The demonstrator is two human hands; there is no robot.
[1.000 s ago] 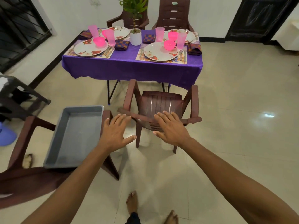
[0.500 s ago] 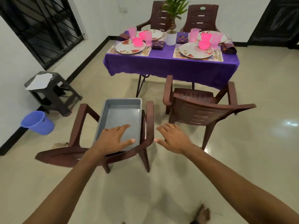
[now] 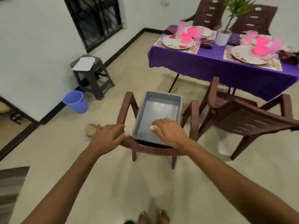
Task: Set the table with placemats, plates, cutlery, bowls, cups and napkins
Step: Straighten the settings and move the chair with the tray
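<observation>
An empty grey plastic tray (image 3: pixel 159 109) sits on the seat of a brown plastic chair (image 3: pixel 126 104) right in front of me. My left hand (image 3: pixel 108 137) hovers at the tray's near left corner, fingers straight, holding nothing. Over the tray's near right part my right hand (image 3: pixel 169 131) is spread with relaxed fingers, also holding nothing. Far right stands the table with a purple cloth (image 3: pixel 210 62). On it are placemats, patterned plates (image 3: pixel 177 42), pink bowls (image 3: pixel 186 37), pink cups (image 3: pixel 181 27) and folded napkins (image 3: pixel 207 42).
A second brown chair (image 3: pixel 252 117) stands tilted between me and the table. A dark stool (image 3: pixel 90 73) with a white sheet and a blue bucket (image 3: pixel 76 101) stand by the left wall. A potted plant (image 3: pixel 224 36) sits mid-table. Two chairs stand behind the table.
My view has swung left, so the table has slid to the right. Both hands have moved from the second chair to the grey tray.
</observation>
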